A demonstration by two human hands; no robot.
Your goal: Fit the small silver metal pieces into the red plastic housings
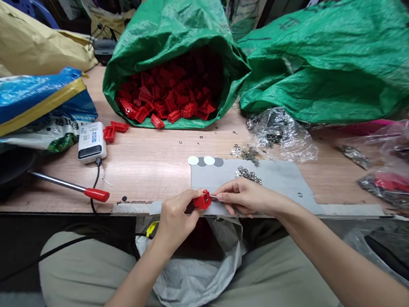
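Between the thumb and fingers of my left hand [178, 214] is a small red plastic part [203, 200], held just above the table's front edge. My right hand [244, 197] pinches a thin metal pin-like tool [213, 197], its tip against the right side of the red part. Whether the tip goes inside cannot be made out. Beneath both hands lies a grey mat [282, 180] bearing a pile of tiny metal pieces [248, 173]. Below the edge, a white sack [202, 287] hangs open in my lap.
A green sack [171, 22] full of red plastic parts [170, 94] opens toward me. Another green sack [336, 60] lies to its right, behind a clear bag of metal pieces [277, 132]. At left are a white power bank [92, 142] and a red-tipped lever [97, 193].
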